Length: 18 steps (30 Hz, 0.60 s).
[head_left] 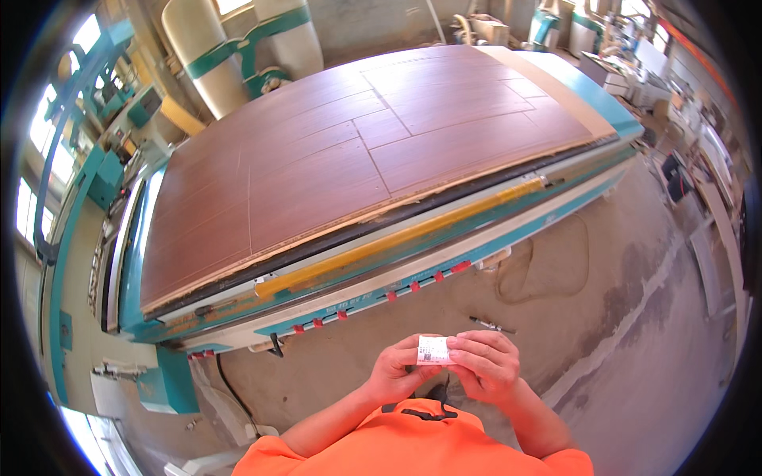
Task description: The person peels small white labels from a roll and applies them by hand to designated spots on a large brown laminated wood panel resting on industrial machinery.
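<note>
Between my two hands, close in front of my orange shirt, is a small white printed label (432,350) with a square code on it. My left hand (394,371) pinches its left edge. From the right, the bent fingers of my right hand (486,363) grip the other side and cover part of it. Beyond my hands lies a large reddish-brown wood panel (309,174), cut by straight grooves into rectangular parts, on the bed of a cutting machine.
Along the machine's near side run a yellow bar (405,238) and several red knobs (414,286). The teal-and-cream gantry (79,317) stands at the left. Dust-collector bags (290,40) rise behind. A pen-like tool (491,324) lies on the concrete floor (571,309). Clutter fills the right side.
</note>
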{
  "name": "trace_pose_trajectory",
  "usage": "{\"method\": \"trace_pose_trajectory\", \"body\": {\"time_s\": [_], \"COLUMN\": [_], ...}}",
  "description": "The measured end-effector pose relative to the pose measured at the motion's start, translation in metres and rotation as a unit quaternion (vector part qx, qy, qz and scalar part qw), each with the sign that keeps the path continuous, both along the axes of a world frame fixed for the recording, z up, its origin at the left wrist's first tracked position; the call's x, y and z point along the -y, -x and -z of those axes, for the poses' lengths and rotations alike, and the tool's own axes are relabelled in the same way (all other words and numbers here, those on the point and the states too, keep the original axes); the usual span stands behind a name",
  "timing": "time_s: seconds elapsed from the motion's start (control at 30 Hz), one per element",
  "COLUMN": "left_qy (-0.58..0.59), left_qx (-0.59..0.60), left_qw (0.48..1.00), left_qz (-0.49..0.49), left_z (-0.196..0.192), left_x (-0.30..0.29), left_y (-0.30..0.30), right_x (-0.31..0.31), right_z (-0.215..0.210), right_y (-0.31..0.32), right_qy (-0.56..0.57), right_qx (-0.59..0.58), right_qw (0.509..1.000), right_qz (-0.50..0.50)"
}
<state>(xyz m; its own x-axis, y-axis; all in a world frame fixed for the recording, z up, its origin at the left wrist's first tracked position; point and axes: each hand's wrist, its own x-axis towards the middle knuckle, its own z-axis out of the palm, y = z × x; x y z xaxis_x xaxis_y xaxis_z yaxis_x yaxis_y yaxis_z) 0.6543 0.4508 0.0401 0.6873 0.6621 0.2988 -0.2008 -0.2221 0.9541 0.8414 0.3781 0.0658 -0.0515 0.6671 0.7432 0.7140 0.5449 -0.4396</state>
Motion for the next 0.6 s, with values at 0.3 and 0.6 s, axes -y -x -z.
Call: {"method": "trace_pose_trajectory", "body": {"time_s": [0.3, 0.6], "left_qy": [-0.049, -0.099], "left_qx": [0.054, -0.004], "left_qw": [0.996, 0.991], "left_qz": [-0.05, -0.092], "left_z": [0.017, 0.011], "left_x": [-0.143, -0.243], "left_y": [-0.077, -0.13], "right_x": [-0.159, -0.277], "right_z": [-0.007, -0.013], "right_y": [-0.084, -0.147], "right_qy": [0.01, 0.032], "right_qx": [0.078, 0.112], "right_qw": [0.995, 0.987], "right_qz": [-0.063, -0.114]}}
